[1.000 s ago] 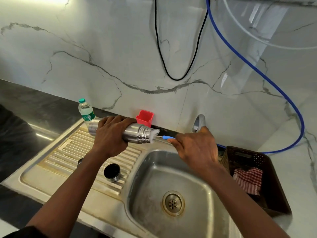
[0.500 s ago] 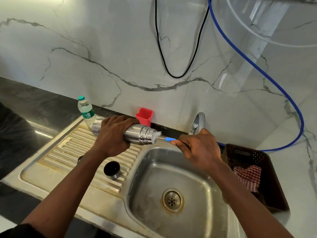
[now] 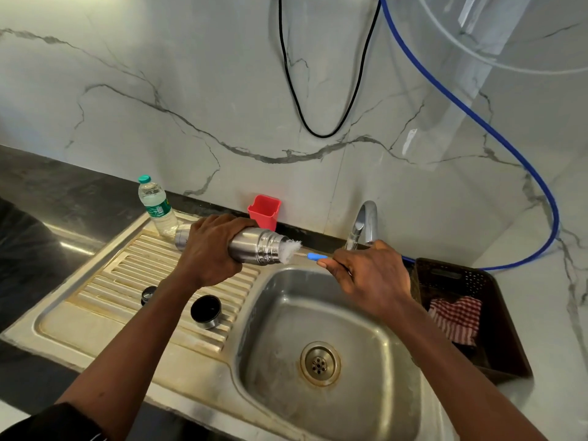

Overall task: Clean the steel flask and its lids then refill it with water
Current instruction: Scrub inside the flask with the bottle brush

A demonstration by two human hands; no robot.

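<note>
My left hand (image 3: 208,249) grips the steel flask (image 3: 257,249), held sideways over the drainboard with its mouth pointing right. White bristles of a bottle brush (image 3: 291,249) stick out of the mouth. My right hand (image 3: 369,275) pinches the brush's blue handle (image 3: 316,257) just right of the flask, above the sink basin's back rim. Two lids lie on the drainboard: a round steel cup lid with a dark inside (image 3: 206,310) and a smaller dark lid (image 3: 149,294), partly hidden behind my left forearm.
The steel sink basin (image 3: 366,377) with its drain (image 3: 319,363) lies below my hands. A tap (image 3: 364,224) stands behind my right hand. A plastic water bottle (image 3: 156,205), a red cup (image 3: 264,211) and a brown basket (image 3: 509,313) with a checked cloth (image 3: 455,319) surround the sink.
The brush has slid a little further out of the flask mouth, showing more bristles. My right hand has drawn slightly right; the left keeps its grip.
</note>
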